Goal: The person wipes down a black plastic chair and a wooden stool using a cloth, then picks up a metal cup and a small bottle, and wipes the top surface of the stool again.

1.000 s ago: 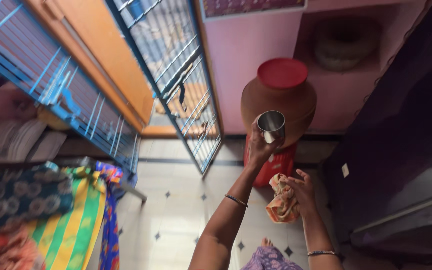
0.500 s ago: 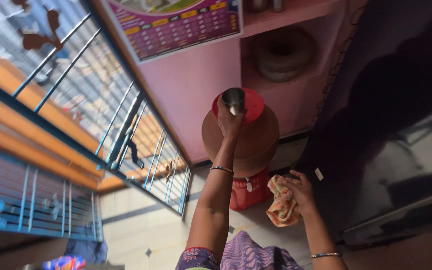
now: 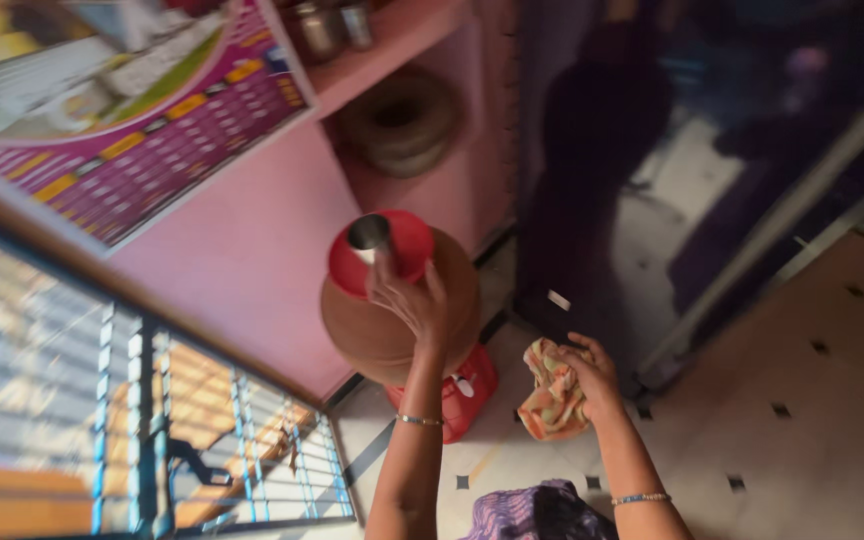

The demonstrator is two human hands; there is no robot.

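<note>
Hands busy: the left hand grips a steel cup resting on the clay pot's red lid, still closed, while the right hand clutches a crumpled cloth.

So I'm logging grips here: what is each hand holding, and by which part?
Left hand grips the steel cup around its side, over the red lid. Right hand clutches a bunched cloth.

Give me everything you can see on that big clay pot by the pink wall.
The clay pot is round-bellied, brown and matt, like unglazed earthenware. It stands upright on a red stand with a small white tap, against the pink wall. A red lid covers its mouth. The left hand holds a steel cup on the lid.
</note>
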